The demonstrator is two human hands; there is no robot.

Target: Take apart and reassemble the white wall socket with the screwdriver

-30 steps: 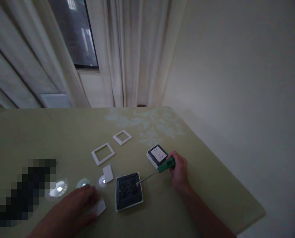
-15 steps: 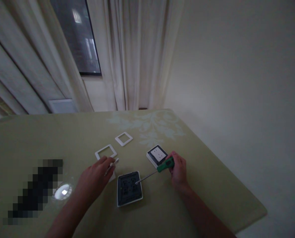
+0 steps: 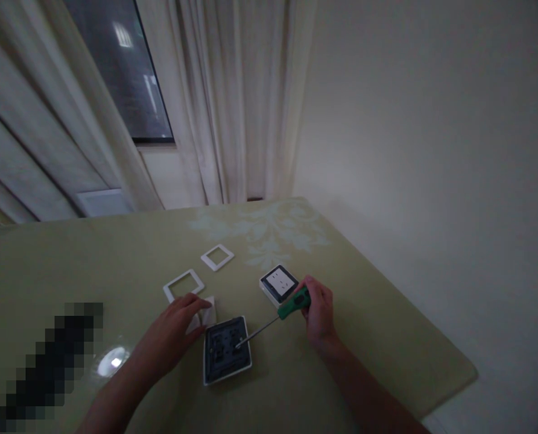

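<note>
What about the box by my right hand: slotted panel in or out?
In: the white slotted panel sits within the dark border of the box by your right hand.

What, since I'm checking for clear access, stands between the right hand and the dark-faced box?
Nothing visible blocks it: only the green-handled screwdriver, gripped by the right hand, spans the gap to the dark-faced box. The white-faced socket lies just beyond, beside that line.

The green-handled screwdriver [image 3: 292, 305] (tilted) reaches over the flat-lying, dark, white-rimmed panel [image 3: 226, 361].
</note>
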